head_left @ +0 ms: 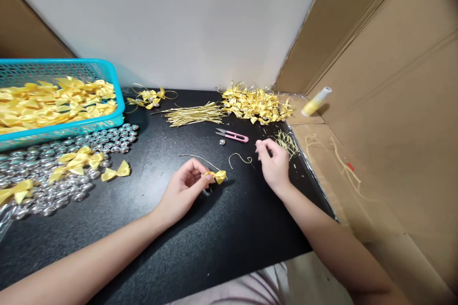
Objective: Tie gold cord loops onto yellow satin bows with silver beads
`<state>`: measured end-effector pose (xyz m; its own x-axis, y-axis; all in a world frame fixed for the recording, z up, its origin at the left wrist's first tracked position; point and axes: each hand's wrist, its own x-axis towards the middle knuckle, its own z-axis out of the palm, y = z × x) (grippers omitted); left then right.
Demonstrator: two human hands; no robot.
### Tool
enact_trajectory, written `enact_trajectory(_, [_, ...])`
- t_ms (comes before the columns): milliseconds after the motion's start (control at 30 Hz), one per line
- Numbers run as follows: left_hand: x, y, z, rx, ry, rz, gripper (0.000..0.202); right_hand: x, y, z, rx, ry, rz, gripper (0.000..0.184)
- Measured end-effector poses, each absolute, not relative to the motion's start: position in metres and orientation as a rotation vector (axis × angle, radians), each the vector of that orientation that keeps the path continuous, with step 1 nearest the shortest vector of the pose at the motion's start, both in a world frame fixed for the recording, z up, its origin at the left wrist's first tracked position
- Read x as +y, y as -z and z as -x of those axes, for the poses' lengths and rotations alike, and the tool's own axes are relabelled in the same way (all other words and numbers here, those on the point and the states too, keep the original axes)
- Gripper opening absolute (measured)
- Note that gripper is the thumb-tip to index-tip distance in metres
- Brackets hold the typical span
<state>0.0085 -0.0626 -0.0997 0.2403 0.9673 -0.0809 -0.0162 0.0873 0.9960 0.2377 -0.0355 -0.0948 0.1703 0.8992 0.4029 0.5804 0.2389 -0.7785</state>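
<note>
My left hand [188, 183] pinches a yellow ribbon bow [219, 177] between thumb and fingertips, just above the black table. A thin gold cord [200, 158] runs out behind that hand. To the right, my right hand [275, 164] is raised with thumb and fingers drawn together; whatever they hold, if anything, is too small to make out. Between the hands lies a curled cord piece [234, 156]. Pink thread snips [234, 136] rest beyond it, beside a single silver bell-like bead [222, 142].
A turquoise basket [119, 90] of yellow bows stands at the left, with silver beads [77, 190] spread before it. Gold cords [195, 115] and a heap of beaded bows [252, 102] lie at the back. Cord scraps [287, 143] lie near the right edge. Cardboard walls [386, 90] enclose the right side.
</note>
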Motion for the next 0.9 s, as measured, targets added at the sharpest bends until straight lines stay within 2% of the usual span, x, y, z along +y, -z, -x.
enact_trajectory(67, [-0.062, 0.101, -0.008, 1.014, -1.005, -1.213, 0.019, -0.025, 0.094, -0.250, -1.462, -0.280, 1.504, 0.029])
enact_trajectory(133, [-0.062, 0.101, -0.008, 0.991, -1.020, -1.211, 0.017, -0.019, 0.092, -0.259, -1.437, -0.117, 1.539, 0.010])
enact_trajectory(167, [-0.061, 0.101, -0.008, 0.993, -1.019, -1.225, 0.016, -0.018, 0.091, -0.260, -1.437, -0.049, 1.542, 0.007])
enact_trajectory(233, [-0.061, 0.101, -0.008, 1.015, -1.009, -1.268, 0.014, -0.024, 0.089, -0.253, -1.505, -0.024, 1.500, 0.015])
enact_trajectory(300, [-0.062, 0.101, -0.008, 1.034, -1.001, -1.301, 0.014, -0.037, 0.088, -0.235, -1.673, -0.195, 1.403, 0.006])
enact_trajectory(400, [-0.066, 0.104, -0.009, 1.035, -1.037, -1.324, 0.014, -0.059, 0.089, -0.201, -1.885, -0.539, 1.381, 0.016])
enact_trajectory(467, [-0.068, 0.107, -0.009, 1.034, -1.067, -1.378, 0.014, -0.068, 0.091, -0.185, -1.844, -0.685, 1.380, 0.019])
enact_trajectory(567, [-0.071, 0.110, -0.010, 1.051, -1.074, -1.494, 0.012, -0.071, 0.093, -0.178, -1.679, -0.866, 1.241, 0.009])
enact_trajectory(767, [-0.074, 0.103, -0.012, 1.097, -1.055, -1.680, 0.005, -0.067, 0.098, -0.182, -1.578, -0.985, 1.092, 0.005])
enact_trajectory(900, [-0.073, 0.098, -0.011, 1.111, -0.963, -1.885, 0.013, -0.068, 0.098, -0.183, -1.647, -0.959, 1.128, 0.016])
